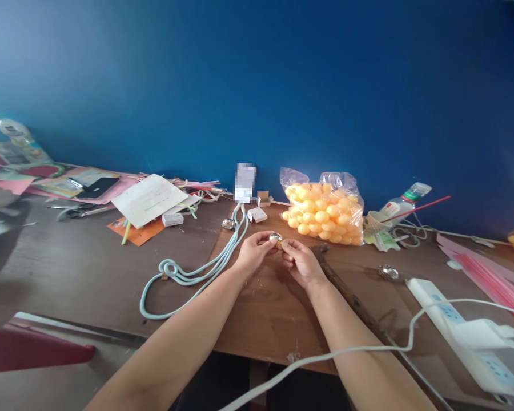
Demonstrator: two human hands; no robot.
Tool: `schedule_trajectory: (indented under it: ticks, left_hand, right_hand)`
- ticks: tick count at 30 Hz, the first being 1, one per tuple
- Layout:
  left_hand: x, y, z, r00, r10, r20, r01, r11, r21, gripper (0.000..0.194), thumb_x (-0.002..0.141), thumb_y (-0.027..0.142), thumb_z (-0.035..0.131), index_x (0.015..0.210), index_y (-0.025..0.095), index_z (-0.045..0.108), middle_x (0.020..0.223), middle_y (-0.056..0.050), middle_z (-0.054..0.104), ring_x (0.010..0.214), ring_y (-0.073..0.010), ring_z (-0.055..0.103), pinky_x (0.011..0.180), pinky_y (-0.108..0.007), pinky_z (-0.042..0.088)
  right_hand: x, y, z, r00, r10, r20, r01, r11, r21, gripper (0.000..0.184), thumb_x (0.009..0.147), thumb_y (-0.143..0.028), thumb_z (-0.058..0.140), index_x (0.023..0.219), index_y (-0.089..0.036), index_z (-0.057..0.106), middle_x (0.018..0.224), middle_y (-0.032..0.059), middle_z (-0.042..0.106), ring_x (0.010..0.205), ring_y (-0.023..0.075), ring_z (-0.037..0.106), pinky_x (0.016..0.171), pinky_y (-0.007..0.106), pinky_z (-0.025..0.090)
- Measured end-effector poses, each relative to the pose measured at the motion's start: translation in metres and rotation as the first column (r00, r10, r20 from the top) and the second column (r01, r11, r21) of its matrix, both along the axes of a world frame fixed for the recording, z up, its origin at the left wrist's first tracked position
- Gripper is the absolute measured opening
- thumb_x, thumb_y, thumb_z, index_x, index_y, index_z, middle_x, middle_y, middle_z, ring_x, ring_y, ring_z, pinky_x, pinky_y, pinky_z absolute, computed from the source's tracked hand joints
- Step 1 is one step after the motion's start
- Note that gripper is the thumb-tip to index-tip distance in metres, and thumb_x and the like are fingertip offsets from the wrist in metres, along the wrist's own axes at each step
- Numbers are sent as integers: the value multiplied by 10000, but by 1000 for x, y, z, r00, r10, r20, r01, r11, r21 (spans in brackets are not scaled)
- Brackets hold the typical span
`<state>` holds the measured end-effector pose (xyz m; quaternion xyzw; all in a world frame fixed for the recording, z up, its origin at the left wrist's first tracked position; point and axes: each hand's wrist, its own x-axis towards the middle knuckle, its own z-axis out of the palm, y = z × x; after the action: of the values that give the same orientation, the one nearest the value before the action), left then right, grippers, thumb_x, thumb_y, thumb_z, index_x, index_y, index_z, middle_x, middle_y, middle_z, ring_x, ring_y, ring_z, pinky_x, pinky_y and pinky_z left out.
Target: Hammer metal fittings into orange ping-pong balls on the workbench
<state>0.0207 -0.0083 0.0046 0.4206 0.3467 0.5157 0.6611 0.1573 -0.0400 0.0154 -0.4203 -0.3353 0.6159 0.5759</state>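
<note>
My left hand [256, 250] pinches a small, shiny silver dome-shaped piece [275, 237] above the middle of the table. An orange edge shows along its side. From the other side my right hand [300, 260] meets it, with thumb and fingertips closed at its rim. Two similar silver pieces lie on the table: one [228, 224] beside the light-blue cord [197, 274] left of my hands, the other [388, 272] off to the right. Behind my hands sits a clear plastic bag of orange balls [323, 211].
A phone [245, 184] leans on the blue wall, near small white boxes [257, 214]. Papers [149, 200] and scissors [85, 210] lie left. At right are a bottle [405, 201], pink sheets [488, 274] and a power strip [437, 311]. A white cable [325, 355] crosses over my right forearm.
</note>
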Motion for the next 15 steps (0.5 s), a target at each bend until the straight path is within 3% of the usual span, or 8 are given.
schedule_trajectory:
  ticks: [15]
  left_hand:
    - [0, 0, -1, 1000, -2, -5, 2, 1000, -4, 341, 711, 266, 771, 999, 106, 681, 987, -115, 700, 778, -156, 670, 827, -346, 554]
  right_hand:
    - [2, 1, -1, 1000, 16, -2, -16, 1000, -10, 293, 560, -315, 856, 699, -175, 639, 722, -12, 611, 467, 28, 329, 388, 189, 228]
